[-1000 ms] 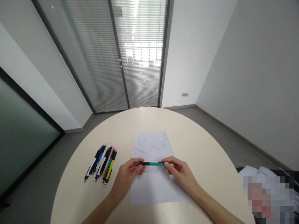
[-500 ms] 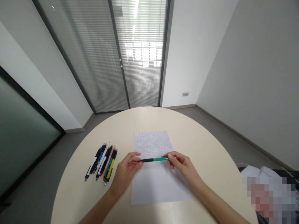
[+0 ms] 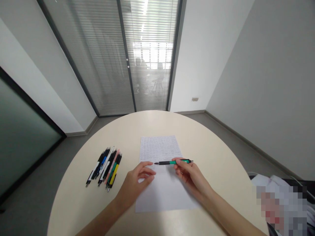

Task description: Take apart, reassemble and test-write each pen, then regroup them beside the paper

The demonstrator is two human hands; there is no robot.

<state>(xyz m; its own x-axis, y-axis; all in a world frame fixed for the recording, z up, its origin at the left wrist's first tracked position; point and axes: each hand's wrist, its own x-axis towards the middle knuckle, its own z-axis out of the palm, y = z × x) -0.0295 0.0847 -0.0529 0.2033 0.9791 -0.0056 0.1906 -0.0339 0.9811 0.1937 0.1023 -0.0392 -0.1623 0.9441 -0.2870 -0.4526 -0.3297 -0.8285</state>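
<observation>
My right hand pinches a green and black pen, held level above a white sheet of paper with its tip pointing left. The sheet's upper half is covered with rows of handwriting. My left hand rests on the left side of the sheet with its fingers apart and holds nothing; its fingertips are just short of the pen's tip. Both hands lie over a round cream table.
Several pens of different colours lie side by side on the table, left of the paper. Beyond the table's far edge are grey floor, a glass door with blinds and white walls. A blurred patch sits at the lower right corner.
My left hand let go of the pen and settled onto the paper. My right hand carried the pen a little up and to the right.
</observation>
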